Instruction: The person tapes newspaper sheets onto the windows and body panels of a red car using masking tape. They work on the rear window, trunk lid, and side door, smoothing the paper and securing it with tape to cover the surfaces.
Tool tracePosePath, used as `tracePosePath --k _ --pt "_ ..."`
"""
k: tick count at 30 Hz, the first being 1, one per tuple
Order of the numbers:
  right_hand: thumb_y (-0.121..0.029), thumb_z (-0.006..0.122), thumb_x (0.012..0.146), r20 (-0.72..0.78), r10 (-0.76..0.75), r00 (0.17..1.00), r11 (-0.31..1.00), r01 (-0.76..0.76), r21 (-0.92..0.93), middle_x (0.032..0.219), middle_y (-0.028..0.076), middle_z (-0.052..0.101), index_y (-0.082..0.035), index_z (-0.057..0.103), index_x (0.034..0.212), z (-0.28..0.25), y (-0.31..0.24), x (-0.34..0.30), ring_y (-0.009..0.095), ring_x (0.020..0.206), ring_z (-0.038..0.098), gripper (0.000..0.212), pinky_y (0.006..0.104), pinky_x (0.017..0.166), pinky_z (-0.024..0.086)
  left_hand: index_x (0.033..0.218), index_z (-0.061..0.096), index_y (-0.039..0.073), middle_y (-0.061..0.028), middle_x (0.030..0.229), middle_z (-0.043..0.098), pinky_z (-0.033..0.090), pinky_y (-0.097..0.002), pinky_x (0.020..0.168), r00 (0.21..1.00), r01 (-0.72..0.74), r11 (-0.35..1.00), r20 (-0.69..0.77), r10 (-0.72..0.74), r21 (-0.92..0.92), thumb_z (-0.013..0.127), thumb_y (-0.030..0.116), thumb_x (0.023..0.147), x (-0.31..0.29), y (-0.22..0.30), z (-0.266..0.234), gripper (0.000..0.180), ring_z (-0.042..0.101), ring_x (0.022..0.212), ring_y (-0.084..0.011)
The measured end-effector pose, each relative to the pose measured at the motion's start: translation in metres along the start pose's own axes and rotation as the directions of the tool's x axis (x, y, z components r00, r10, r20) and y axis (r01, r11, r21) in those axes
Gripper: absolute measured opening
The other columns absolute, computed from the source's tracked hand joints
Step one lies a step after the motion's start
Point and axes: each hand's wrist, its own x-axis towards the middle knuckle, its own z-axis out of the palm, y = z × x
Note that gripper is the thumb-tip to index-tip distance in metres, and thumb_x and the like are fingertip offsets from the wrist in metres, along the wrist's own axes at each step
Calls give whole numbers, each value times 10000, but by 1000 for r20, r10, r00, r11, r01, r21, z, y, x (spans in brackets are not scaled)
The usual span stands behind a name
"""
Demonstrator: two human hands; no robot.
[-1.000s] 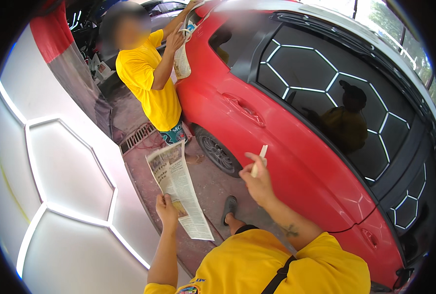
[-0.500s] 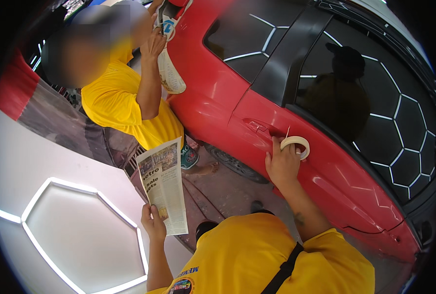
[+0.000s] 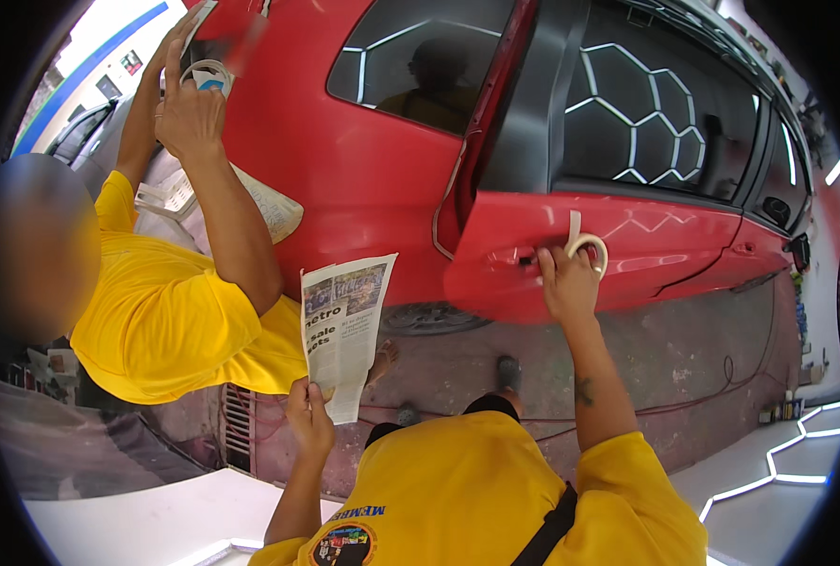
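My left hand [image 3: 310, 417] is closed on the lower edge of a folded newspaper sheet [image 3: 348, 332], which stands upright in front of my body. My right hand [image 3: 571, 285] has a roll of cream masking tape [image 3: 604, 253] around its fingers, with a short loose strip [image 3: 574, 226] sticking up from it. That hand is at the handle area of a red car door [image 3: 684, 247], just right of the handle [image 3: 522, 258]; whether it grips the door is hidden. The door stands ajar, its rear edge apart from the red body.
A co-worker in a yellow shirt [image 3: 165, 307] stands close on my left, hands raised to the red rear panel [image 3: 288, 179], where paper [image 3: 267, 203] hangs. A wheel [image 3: 429, 319] sits below. Hoses [image 3: 665, 404] cross the stained floor [image 3: 627, 358].
The car door has gone from closed to ajar, with my right hand at it. My view has swung, showing more floor and car front. The newspaper stays in my left hand.
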Motion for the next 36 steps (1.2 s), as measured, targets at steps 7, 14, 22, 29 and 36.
tracePosePath --k 7,14,22,29,36 --pt "-293 586 1088 -26 117 993 993 -116 38 1342 242 703 -20 756 1099 -113 54 -207 450 1362 555 322 604 1199 310 1148 663 -40 -89 966 666 499 -322 829 945 -2 989 322 51 -148 525 152 1158 16 -39 -13 237 593 898 -148" --pt "-408 412 1189 -446 786 427 601 -695 393 1158 128 758 -31 753 1278 -285 123 -425 172 973 680 516 301 856 529 1124 656 -51 -160 994 642 498 -379 828 836 -95 974 514 190 -205 546 158 1147 34 -79 -4 236 610 893 -237" --pt "-592 568 1097 -824 430 369 224 -928 -299 1438 281 673 -72 602 1545 -365 4 -349 473 1343 615 688 516 1101 512 1135 679 -44 -181 1006 653 500 -408 839 789 -196 949 535 303 -248 546 155 1139 69 -69 7 239 636 910 -312" --pt "-693 588 1044 -850 412 327 -43 -925 -376 1370 266 701 -152 597 1557 -395 21 -391 472 1313 634 745 587 1020 550 1158 672 -53 -174 1070 651 536 -396 860 752 -359 887 473 460 -292 558 167 1139 87 -42 9 248 668 969 -303" --pt "-618 584 1075 -865 473 169 -33 -977 -209 1513 302 619 -69 462 1644 -434 121 -418 494 1406 586 800 574 1121 513 1200 692 -30 -225 1097 655 511 -477 910 700 -449 833 452 552 -323 533 176 1137 84 -13 51 268 649 1029 -438"
